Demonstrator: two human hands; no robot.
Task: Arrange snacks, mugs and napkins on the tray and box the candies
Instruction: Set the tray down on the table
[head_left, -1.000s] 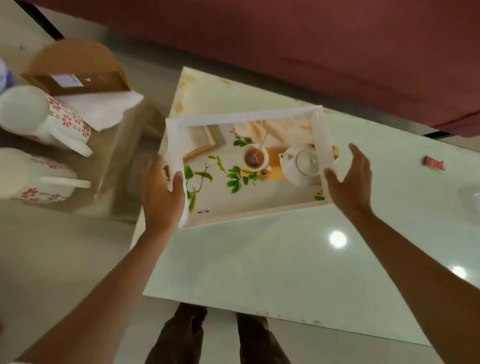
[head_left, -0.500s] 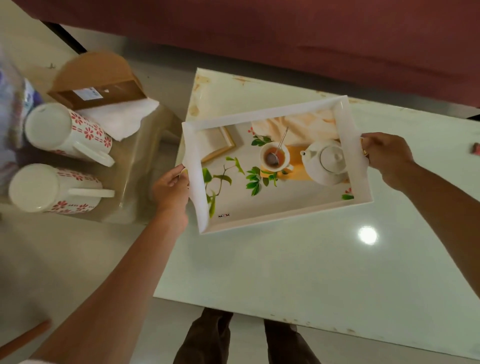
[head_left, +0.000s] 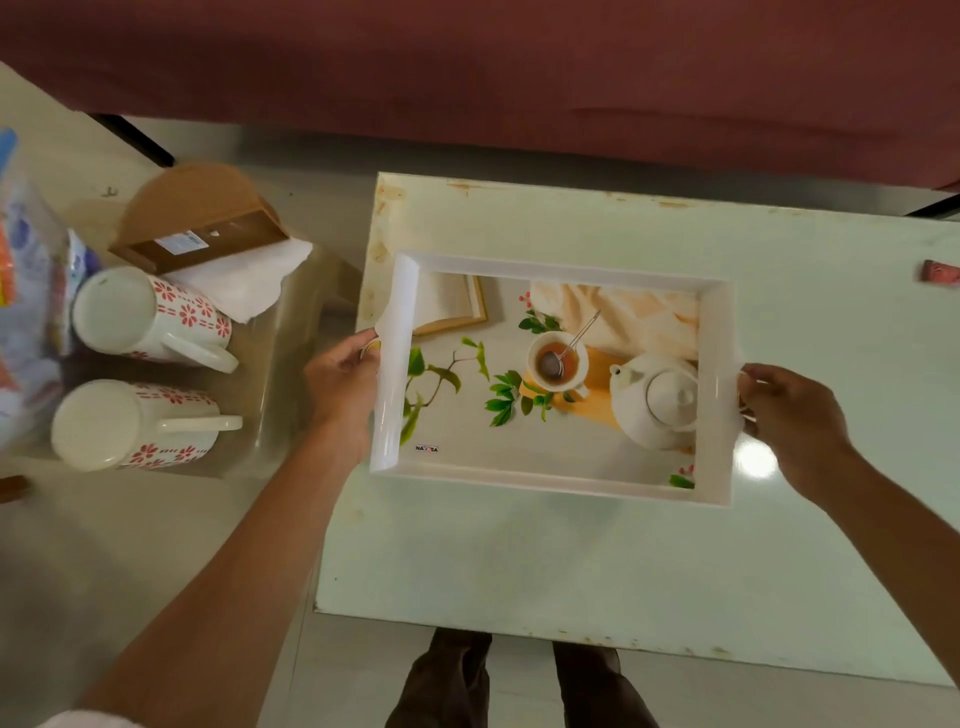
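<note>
Between the left hand (head_left: 340, 384) and right hand (head_left: 795, 415), the tray (head_left: 395, 364) looks like smooth, glossy white plastic. The worktop (head_left: 571, 561) beneath is shiny, stained at its edges; left of the left hand, the napkins (head_left: 244, 280) are soft matt paper beside a brown wooden holder (head_left: 197, 208).

- White rectangular tray (head_left: 719, 332), a tea-set picture printed inside, sits level over the pale table (head_left: 571, 561), held at both short ends.
- Upper mug (head_left: 156, 317) and lower mug (head_left: 135, 423), white with red flowers, are left of the tray.
- White napkins (head_left: 244, 283) lie beside the upper mug.
- Red-wrapped candy (head_left: 941, 272) lies at the table's right.
</note>
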